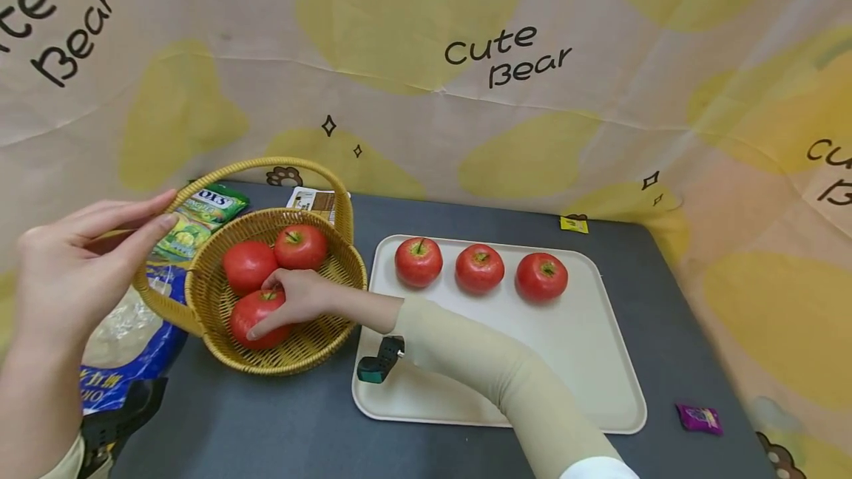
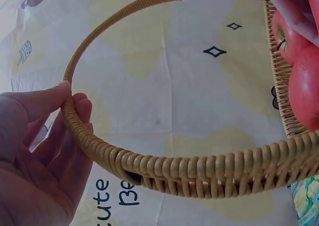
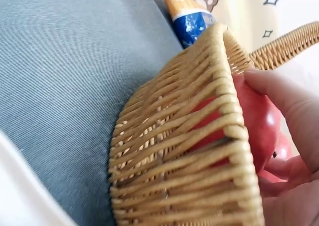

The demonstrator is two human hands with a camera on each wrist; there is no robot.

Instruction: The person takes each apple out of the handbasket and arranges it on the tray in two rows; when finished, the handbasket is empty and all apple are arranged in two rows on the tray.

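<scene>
Left hand (image 1: 63, 272) nearest camera, fingers loosely curved round wicker basket (image 1: 319, 350) handle, thumb pressing it. Right hand (image 1: 299, 300) inside basket, fingers curled over front apple (image 1: 256, 316); two more apples behind. Basket on grey table (image 1: 279, 427), left of cream tray (image 1: 586, 361) bearing three apples.

Your head view is bright and evenly lit; light is soft, apparently from above, with only faint shadows under the apples on the tray (image 1: 586, 361) and beside the basket (image 1: 200, 294). Small highlights sit on the apples. Straight lines bow toward the edges. Your left wrist view is sharp on the basket handle (image 2: 199, 168), washed pale behind. Your right wrist view blurs at the near white edge.
</scene>
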